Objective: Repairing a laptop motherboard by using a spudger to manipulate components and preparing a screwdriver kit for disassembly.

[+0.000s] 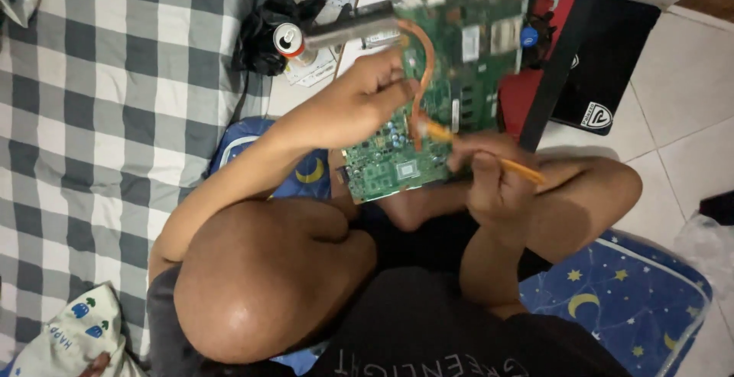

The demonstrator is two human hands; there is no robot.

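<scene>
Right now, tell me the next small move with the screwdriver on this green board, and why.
Probably ease the orange screwdriver tip down onto the fastener beside the copper heat pipe and seat it before turning. The right hand holds the tool at the green circuit board, which the left hand holds tilted above the lap, so it could wobble.

The green circuit board (451, 63) is tilted up over my lap, its near corner low by my knees and its far edge raised toward the red panel. It is crowded with small chips, with 1 pale square chip near the bottom corner. A copper heat pipe (424, 71) curves down its face. My left grip (359, 105) clasps the board's left edge. My right grip (489, 174) pinches an orange screwdriver (478, 151), tip touching the board near the pipe's lower end.
</scene>
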